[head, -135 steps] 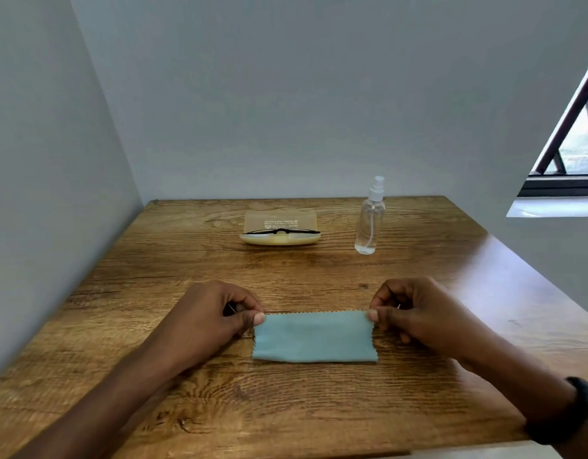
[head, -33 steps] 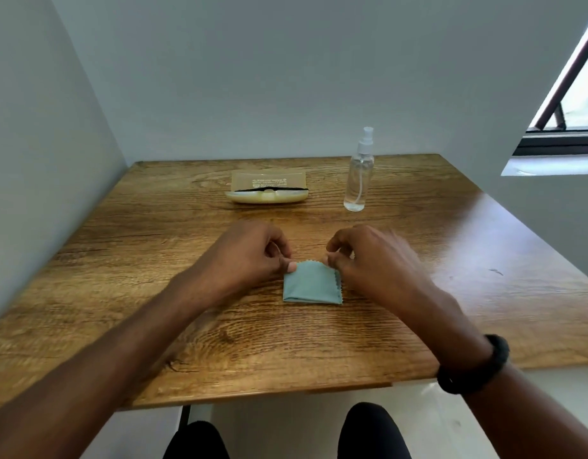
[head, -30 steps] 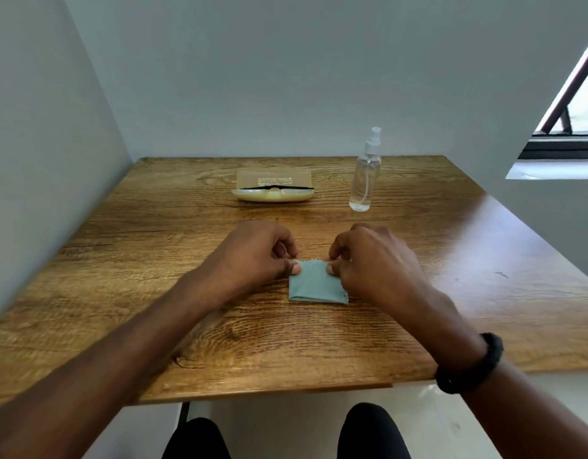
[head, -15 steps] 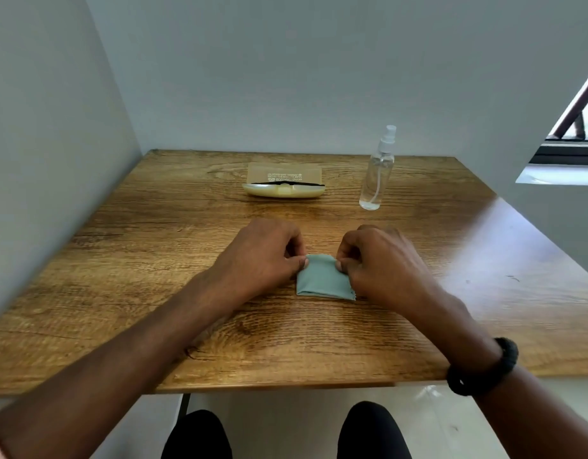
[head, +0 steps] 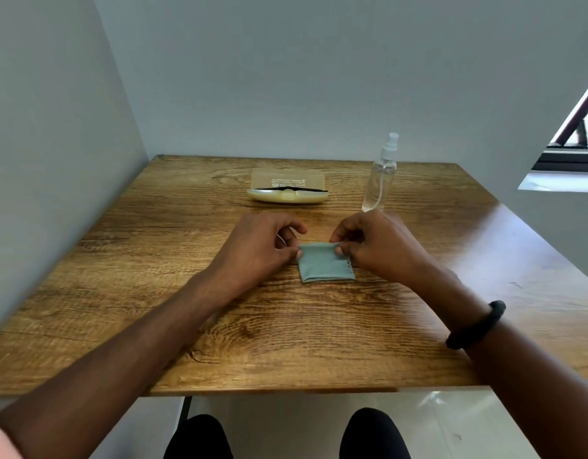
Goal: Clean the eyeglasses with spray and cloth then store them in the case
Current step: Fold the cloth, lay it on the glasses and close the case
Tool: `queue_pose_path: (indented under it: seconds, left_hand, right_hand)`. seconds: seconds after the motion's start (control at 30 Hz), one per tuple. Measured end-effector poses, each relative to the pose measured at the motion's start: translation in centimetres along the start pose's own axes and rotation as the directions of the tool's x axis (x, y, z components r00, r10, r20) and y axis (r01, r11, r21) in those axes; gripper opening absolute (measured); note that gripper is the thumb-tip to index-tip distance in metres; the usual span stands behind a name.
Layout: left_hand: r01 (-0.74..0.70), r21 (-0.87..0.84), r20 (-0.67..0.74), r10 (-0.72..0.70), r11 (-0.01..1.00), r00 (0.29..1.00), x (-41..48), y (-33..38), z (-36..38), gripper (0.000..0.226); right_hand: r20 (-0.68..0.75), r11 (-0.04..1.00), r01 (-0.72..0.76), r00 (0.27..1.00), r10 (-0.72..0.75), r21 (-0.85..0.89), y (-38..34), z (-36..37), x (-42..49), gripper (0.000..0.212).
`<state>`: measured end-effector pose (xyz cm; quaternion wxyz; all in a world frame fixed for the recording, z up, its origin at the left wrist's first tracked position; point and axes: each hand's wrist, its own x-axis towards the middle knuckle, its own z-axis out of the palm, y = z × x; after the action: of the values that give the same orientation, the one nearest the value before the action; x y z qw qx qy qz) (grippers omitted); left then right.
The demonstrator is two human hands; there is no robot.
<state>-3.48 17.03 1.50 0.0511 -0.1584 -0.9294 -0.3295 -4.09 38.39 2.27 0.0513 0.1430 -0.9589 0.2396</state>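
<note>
The cloth (head: 325, 266), a wide strip seconds ago, is now lying as a small folded square at the middle of the table (head: 153, 260), with the left hand (head: 262, 246) and right hand (head: 382, 246) each pinching a far corner. The eyeglasses (head: 305, 189) are resting in the open case (head: 286, 197) near the far edge (cleaning probably done; the cloth is being tidied).

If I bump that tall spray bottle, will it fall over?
Probably, yes. The spray bottle stands tall and narrow on a small base, so a sideways bump would likely tip it. Its body looks round, so once down it may roll across the table. It looks like clear plastic, so probably light.
</note>
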Motion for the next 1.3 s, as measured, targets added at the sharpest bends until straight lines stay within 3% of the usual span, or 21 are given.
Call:
queue_pose_path:
  seconds: [0.1,0.33,0.73,0.9,1.0,1.13,1.3]
  left_hand:
    - [-0.048,0.015,-0.024,0.049,0.999,0.999,-0.9,-0.2,0.0,0.038]
    - [-0.135,0.049,-0.034,0.136,0.990,0.990,-3.2,0.2,-0.1,0.021]
    - [-0.160,0.159,0.031,0.157,0.974,0.987,-4.6,0.4,0.8,0.023]
    - [-0.122,0.069,-0.056,0.126,0.990,0.990,-4.6,0.2,1.0,0.023]
    - [-0.067,0.081,-0.148,0.079,0.994,0.986,-3.8,0.8,0.8,0.029]
    - [0.039,0.156,-0.059,-0.030,0.987,0.998,-2.3,1.6,1.0,0.034]
    - [0.019,0.245,0.046,-0.032,0.969,0.998,-2.6,1.9,1.7,0.027]
  right_hand:
    - [-0.053,0.998,0.053,0.997,-0.051,0.037,0.1,0.1,-1.1,0.013]
    - [-0.136,0.986,0.156,0.980,-0.147,0.063,1.3,0.8,-3.6,0.015]
    - [-0.079,0.982,0.190,0.979,-0.188,0.020,2.0,0.6,-4.6,0.024]
    - [-0.142,0.988,0.090,0.987,-0.072,0.128,2.3,0.3,-4.5,0.029]
    - [-0.192,0.967,0.009,0.981,0.041,0.253,2.0,-0.3,-3.8,0.018]
    - [-0.028,0.975,-0.026,0.999,0.033,0.222,1.2,-0.5,-2.5,0.012]
    - [0.106,0.997,-0.058,0.993,0.052,0.057,0.6,-0.1,-2.4,0.015]
